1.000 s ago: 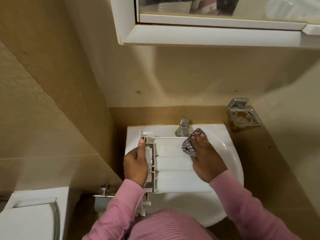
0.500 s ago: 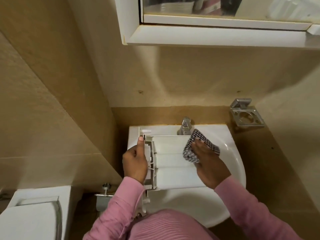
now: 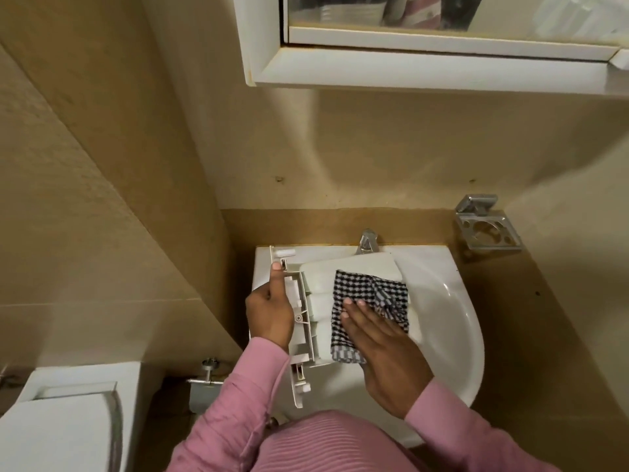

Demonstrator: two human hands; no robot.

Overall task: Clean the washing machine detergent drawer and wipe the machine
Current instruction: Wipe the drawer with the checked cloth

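Where your right hand (image 3: 384, 345) bunched the checked cloth (image 3: 360, 301) before, it now presses it spread, with flat fingers, on the detergent drawer (image 3: 354, 267), which your left hand (image 3: 272, 315) grips over the sink (image 3: 452, 301); each wipe should cover more.

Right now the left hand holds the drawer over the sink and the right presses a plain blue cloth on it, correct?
No: the head view shows a black-and-white checked cloth. Left hand holds the drawer over the sink, right hand presses the cloth on it.
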